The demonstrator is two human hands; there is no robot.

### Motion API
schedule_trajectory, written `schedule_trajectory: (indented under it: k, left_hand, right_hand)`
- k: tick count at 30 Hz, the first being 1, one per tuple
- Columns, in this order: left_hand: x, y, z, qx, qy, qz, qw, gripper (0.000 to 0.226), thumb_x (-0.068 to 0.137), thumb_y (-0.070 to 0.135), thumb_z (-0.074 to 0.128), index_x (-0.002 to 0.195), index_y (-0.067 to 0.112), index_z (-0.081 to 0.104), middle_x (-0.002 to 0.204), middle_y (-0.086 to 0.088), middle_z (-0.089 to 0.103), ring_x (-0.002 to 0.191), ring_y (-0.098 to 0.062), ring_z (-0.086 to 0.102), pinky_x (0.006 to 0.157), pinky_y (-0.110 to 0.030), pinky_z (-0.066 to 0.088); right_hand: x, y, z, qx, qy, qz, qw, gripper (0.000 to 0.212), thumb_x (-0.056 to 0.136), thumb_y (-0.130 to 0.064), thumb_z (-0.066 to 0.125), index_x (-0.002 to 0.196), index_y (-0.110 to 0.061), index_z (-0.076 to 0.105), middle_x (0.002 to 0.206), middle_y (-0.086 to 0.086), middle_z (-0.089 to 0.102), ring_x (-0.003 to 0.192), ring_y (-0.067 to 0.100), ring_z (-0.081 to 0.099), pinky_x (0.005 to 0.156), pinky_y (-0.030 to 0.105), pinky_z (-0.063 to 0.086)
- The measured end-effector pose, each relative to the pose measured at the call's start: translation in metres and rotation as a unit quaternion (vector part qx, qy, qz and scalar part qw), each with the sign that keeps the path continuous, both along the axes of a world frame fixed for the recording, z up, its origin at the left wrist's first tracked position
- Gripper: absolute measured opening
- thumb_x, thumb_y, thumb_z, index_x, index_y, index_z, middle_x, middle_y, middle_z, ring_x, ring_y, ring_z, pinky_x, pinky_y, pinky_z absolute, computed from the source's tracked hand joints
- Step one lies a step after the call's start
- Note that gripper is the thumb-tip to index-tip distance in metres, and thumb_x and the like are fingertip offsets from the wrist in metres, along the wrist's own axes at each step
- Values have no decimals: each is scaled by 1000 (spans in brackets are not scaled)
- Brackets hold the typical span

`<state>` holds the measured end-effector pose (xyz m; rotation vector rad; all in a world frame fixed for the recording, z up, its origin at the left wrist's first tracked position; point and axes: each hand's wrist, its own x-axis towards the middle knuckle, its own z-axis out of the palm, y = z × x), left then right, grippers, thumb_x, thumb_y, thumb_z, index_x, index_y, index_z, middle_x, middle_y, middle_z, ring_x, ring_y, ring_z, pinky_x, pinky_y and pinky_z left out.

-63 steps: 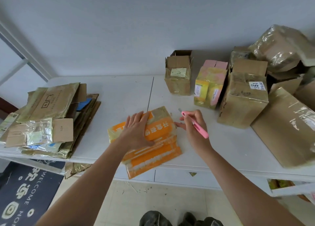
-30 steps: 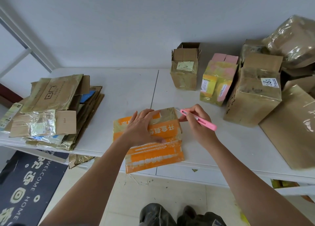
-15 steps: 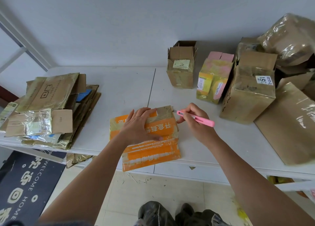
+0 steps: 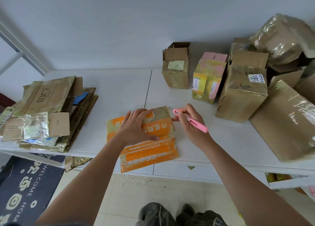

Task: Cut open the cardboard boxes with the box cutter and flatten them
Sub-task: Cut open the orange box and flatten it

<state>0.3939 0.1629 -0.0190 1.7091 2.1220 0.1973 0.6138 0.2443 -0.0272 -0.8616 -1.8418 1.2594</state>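
Orange box (image 4: 154,150) lies at the front edge of the white counter (image 4: 119,92), its near end hanging a bit over the edge; brown tape across the far end. We see the left hand (image 4: 136,128) flat on top of it, fingers straight and spread, pressing down, grip not closed on anything. Right hand (image 4: 189,123) just beside the box's far right corner, grip clamped on the pink box cutter (image 4: 191,121), held like a pen. Cutter tip points left toward the taped corner; we cannot tell if the blade touches the cardboard.

Left side of the counter: stack of flattened boxes (image 4: 49,109), brown card with shiny tape, a blue piece in the middle of the pile, one sheet drooping below the counter edge.

Back of the counter, right of the center seam: small open brown box (image 4: 175,68) standing upright, flaps up, pale label on its face. Next to it a yellow-pink box (image 4: 208,80) upright, pink flaps on top. Then a taller brown box (image 4: 243,89) with a white label reading 351. Big brown box (image 4: 286,123) leaning at the far right, taped. More taped boxes (image 4: 283,38) piled behind, against the wall.

Below the counter: dark doormat (image 4: 25,190) with "WELCOME HOME" at left, pale tile floor with small scraps, our shoes (image 4: 170,215) at the bottom edge.
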Motion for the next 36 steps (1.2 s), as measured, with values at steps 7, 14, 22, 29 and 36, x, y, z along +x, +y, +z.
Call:
schedule_trajectory:
  k: [7, 14, 22, 29, 36]
  left_hand:
    - [-3, 2, -4, 13, -1, -2, 1000, 112, 57, 84, 60, 151, 39, 18, 153, 10, 23, 143, -12, 15, 120, -37, -5]
    - [-3, 2, -5, 13, 2, -3, 1000, 109, 61, 81, 63, 151, 39, 18, 153, 9, 24, 143, -13, 15, 120, -38, -5]
    - [0, 0, -2, 15, 10, 2, 1000, 107, 64, 78, 66, 152, 38, 18, 153, 9, 25, 144, -16, 16, 121, -42, 0]
    - [3, -1, 3, 9, 8, 5, 1000, 107, 65, 75, 68, 152, 37, 18, 154, 8, 23, 145, -16, 15, 121, -39, -4]
    - [3, 0, 3, 7, 5, 7, 1000, 106, 66, 74, 69, 152, 38, 18, 154, 9, 23, 145, -16, 14, 121, -39, -3]
  right_hand:
    - [-11, 4, -3, 18, -20, -17, 999, 14, 102, -10, 47, 97, 3, 48, 94, 13, 69, 91, 8, 68, 69, 19, 52]
    - [-10, 13, 3, 11, -49, 5, 999, 14, 101, -9, 49, 94, 3, 49, 88, 9, 68, 84, 9, 67, 64, 19, 48]
    - [7, 0, 1, 6, -51, 32, 998, 15, 100, -8, 50, 87, -1, 50, 83, 6, 69, 89, 12, 68, 74, 26, 51]
    - [19, -6, 6, -2, -51, 64, 997, 18, 99, -17, 50, 84, -6, 51, 84, 3, 71, 71, -3, 63, 57, 9, 41]
    - [18, 6, 8, -18, -14, 17, 1000, 14, 102, -12, 49, 93, -1, 51, 94, 4, 73, 94, 10, 72, 76, 22, 54]
